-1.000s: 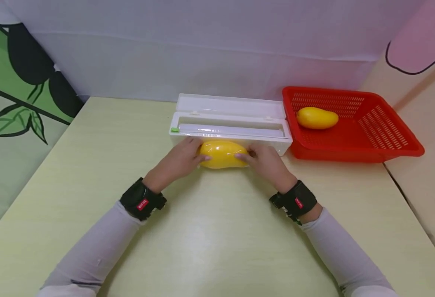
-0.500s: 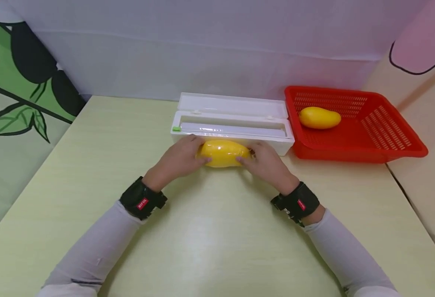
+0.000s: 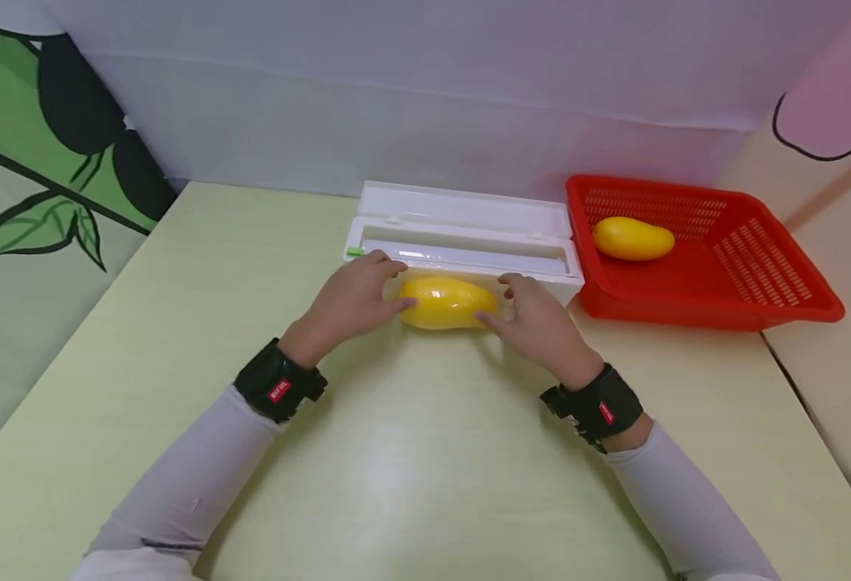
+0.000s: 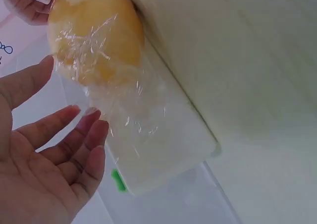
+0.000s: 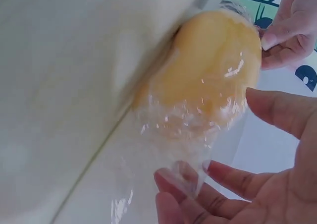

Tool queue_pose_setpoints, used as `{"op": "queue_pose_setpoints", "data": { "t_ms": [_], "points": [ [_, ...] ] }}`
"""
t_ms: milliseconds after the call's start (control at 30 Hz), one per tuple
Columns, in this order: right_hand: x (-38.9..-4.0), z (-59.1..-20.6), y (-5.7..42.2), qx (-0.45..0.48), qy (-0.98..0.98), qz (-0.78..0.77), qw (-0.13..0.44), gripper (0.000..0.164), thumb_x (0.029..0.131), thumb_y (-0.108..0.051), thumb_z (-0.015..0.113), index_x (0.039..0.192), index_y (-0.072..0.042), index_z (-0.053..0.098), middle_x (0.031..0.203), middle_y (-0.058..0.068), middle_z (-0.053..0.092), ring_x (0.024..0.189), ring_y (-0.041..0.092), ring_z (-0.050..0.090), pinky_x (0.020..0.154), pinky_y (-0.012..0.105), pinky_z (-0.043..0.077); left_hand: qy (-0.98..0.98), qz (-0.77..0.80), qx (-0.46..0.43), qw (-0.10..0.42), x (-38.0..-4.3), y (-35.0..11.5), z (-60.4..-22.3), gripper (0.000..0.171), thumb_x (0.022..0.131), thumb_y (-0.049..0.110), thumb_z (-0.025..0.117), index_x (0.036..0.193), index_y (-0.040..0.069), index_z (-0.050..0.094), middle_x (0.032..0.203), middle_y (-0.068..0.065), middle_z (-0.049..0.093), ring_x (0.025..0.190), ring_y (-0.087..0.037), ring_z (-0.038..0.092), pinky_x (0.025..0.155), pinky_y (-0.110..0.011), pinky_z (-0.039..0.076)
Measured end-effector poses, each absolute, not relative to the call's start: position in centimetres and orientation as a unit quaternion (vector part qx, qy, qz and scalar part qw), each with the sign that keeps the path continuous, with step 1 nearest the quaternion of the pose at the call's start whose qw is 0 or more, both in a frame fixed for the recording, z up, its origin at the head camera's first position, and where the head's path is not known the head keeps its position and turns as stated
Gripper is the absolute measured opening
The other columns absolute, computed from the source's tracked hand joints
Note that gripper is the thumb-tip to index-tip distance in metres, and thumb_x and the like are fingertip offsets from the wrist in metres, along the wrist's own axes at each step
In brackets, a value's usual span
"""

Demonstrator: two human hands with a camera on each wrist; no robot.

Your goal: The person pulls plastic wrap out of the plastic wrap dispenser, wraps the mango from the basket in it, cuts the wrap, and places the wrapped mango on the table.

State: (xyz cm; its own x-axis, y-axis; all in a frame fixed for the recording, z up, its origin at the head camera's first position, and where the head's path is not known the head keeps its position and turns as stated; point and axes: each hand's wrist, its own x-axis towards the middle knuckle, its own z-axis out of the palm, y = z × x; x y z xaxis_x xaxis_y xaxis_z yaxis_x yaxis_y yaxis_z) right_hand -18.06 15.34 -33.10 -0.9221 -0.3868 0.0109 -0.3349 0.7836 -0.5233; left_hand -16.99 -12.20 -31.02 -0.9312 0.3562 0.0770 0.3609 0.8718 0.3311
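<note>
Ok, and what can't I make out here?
Head view: part of the front of the white box, hidden by the yellow fruit.
Head view: lettering on the right wristband, too small and blurred.
Right wrist view: the rest of the left hand, cut off by the frame edge.

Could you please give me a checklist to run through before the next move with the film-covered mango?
Mango covered: ok where visible; clear film lies over it.
Left hand and right hand at opposite ends: ok.
Film ends tucked: not ok; loose film sticks out at both ends.
Underside sealed: cannot tell; it is hidden.
Dispenser lid closed: not ok; it is folded open.
Room in the red basket: ok; bare floor shows beside the other mango.
</note>
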Motion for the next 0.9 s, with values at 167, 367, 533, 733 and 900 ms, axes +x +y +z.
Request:
{"op": "queue_pose_setpoints", "data": {
  "t_ms": [167, 367, 533, 733, 900],
  "points": [
    [-17.7, -31.9, 16.0, -0.194, 0.948, -0.250, 0.025, 0.062, 0.092, -0.038, 0.070, 0.139, -0.001, 0.049, 0.126, 0.017, 0.055, 0.104, 0.032, 0.057, 0.087, 0.046, 0.052, -0.961, -0.207, -0.178, 0.030, -17.8, -14.0, -29.8, 0.049, 0.088, 0.028, 0.077, 0.130, 0.005, 0.063, 0.110, -0.009, 0.064, 0.097, -0.028, 0.059, 0.083, -0.041, 0.049],
    [-17.9, -30.4, 15.3, -0.223, 0.940, -0.257, -0.004, 0.051, 0.094, -0.033, 0.069, 0.133, -0.003, 0.056, 0.125, 0.013, 0.060, 0.105, 0.031, 0.059, 0.087, 0.045, 0.052, -0.946, -0.287, -0.119, 0.097, -19.1, -16.1, -30.5, 0.046, 0.087, 0.023, 0.079, 0.126, 0.003, 0.064, 0.113, -0.011, 0.060, 0.096, -0.029, 0.054, 0.082, -0.042, 0.047],
    [-18.7, -29.2, 13.2, -0.275, 0.922, -0.272, -0.025, 0.041, 0.095, -0.029, 0.069, 0.127, -0.004, 0.063, 0.119, 0.011, 0.065, 0.105, 0.029, 0.060, 0.087, 0.043, 0.052, -0.940, -0.310, -0.096, 0.108, -19.8, -16.8, -32.4, 0.061, 0.084, 0.028, 0.082, 0.133, 0.001, 0.057, 0.122, -0.015, 0.051, 0.104, -0.030, 0.049, 0.090, -0.043, 0.045],
    [-20.2, -27.9, 10.2, -0.335, 0.902, -0.269, -0.041, 0.029, 0.095, -0.024, 0.069, 0.117, -0.006, 0.069, 0.110, 0.007, 0.068, 0.101, 0.026, 0.061, 0.087, 0.037, 0.050, -0.944, -0.315, -0.065, 0.077, -20.0, -16.9, -32.5, 0.072, 0.083, 0.031, 0.083, 0.141, 0.002, 0.051, 0.127, -0.016, 0.051, 0.103, -0.031, 0.051, 0.092, -0.045, 0.046],
    [-21.3, -27.4, 7.5, -0.378, 0.887, -0.260, -0.044, 0.026, 0.096, -0.023, 0.068, 0.115, -0.006, 0.070, 0.107, 0.005, 0.069, 0.098, 0.024, 0.061, 0.088, 0.035, 0.050, -0.948, -0.311, -0.041, 0.053, -20.1, -17.2, -32.3, 0.070, 0.085, 0.031, 0.081, 0.142, 0.004, 0.051, 0.124, -0.017, 0.053, 0.102, -0.032, 0.052, 0.087, -0.043, 0.048]
  ]
}}
